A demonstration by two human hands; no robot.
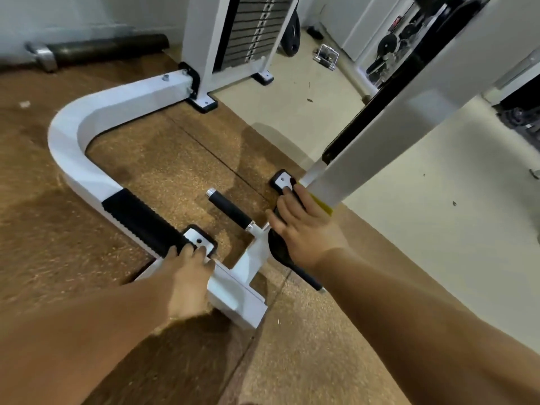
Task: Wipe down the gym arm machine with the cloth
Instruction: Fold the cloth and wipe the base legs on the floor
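Now your right hand point(306, 229) presses flat, fingers straight, on a black pad point(276, 247); your left hand point(187, 271) touches the machine frame point(73, 159), grip unclear.

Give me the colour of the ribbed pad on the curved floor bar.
The pad is black, on a white bar; clearest in the head view.

The right hand point(304, 226) covers most of a black rounded part point(277, 249). A yellow sliver point(323, 204) shows past its fingers, cloth or label, unclear. Blur hides whether the left hand point(187, 270) grips the white base frame point(87, 118) or only rests there. The weight stack point(254, 27) and white upright point(394, 127) run off the top edge, and the weight plates point(388, 45) behind are blurred
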